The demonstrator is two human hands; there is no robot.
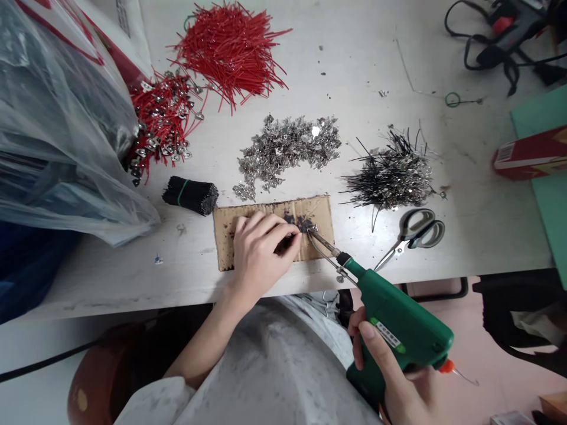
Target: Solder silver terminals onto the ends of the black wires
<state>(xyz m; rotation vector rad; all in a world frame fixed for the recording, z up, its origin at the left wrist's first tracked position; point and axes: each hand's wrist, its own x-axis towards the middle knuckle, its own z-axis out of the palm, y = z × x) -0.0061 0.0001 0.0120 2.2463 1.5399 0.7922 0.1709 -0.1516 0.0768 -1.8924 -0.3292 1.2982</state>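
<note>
My right hand [394,366] grips a green soldering gun [401,313] by its handle. The gun's metal tip [323,241] and thin solder feed tube reach a small shiny metal terminal [313,228] on a scorched piece of cardboard [228,236]. Over the cardboard, my left hand [263,248] has its thumb and forefinger pinched together just left of the tip. Whatever lies between those fingers is too small to make out. Beyond the cardboard is a pile of loose metal terminals [292,147].
Red wires [230,53] lie heaped at the back, with terminal-tipped red wires [163,118] beside a plastic bag [66,118]. A banded black wire bundle [190,195] sits left. Black wires with terminals [392,171], scissors [410,236] and a red box [531,152] are right.
</note>
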